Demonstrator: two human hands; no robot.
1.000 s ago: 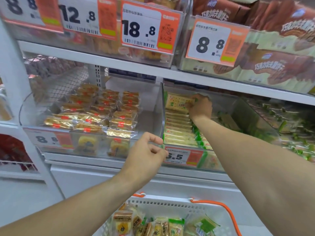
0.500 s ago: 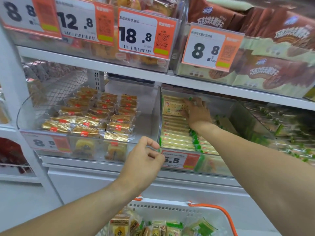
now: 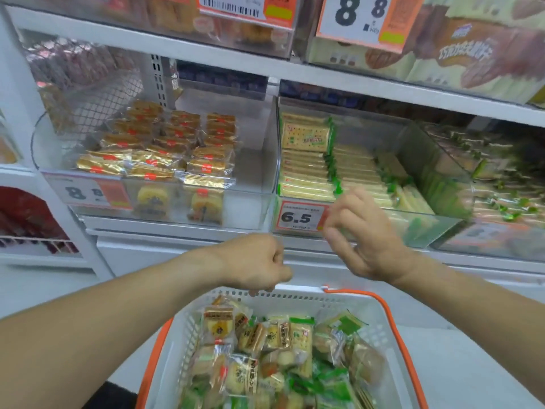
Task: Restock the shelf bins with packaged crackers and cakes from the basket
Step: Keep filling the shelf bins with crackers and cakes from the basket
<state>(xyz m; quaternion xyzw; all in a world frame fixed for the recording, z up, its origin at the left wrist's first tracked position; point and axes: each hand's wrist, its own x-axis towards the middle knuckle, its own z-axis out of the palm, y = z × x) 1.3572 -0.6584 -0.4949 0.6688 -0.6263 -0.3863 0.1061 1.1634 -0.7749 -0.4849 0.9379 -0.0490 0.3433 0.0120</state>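
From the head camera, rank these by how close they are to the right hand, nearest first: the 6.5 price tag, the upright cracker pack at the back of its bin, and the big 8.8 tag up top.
1. 6.5 price tag: just left of the right hand, on the bin front.
2. Upright cracker pack: above, at the bin's back.
3. 8.8 tag: upper shelf, farthest.

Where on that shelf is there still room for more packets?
Bare floor shows in the cake bin right of the gold-wrapped cakes, and behind the cracker rows in the cracker bin. The basket is crowded.
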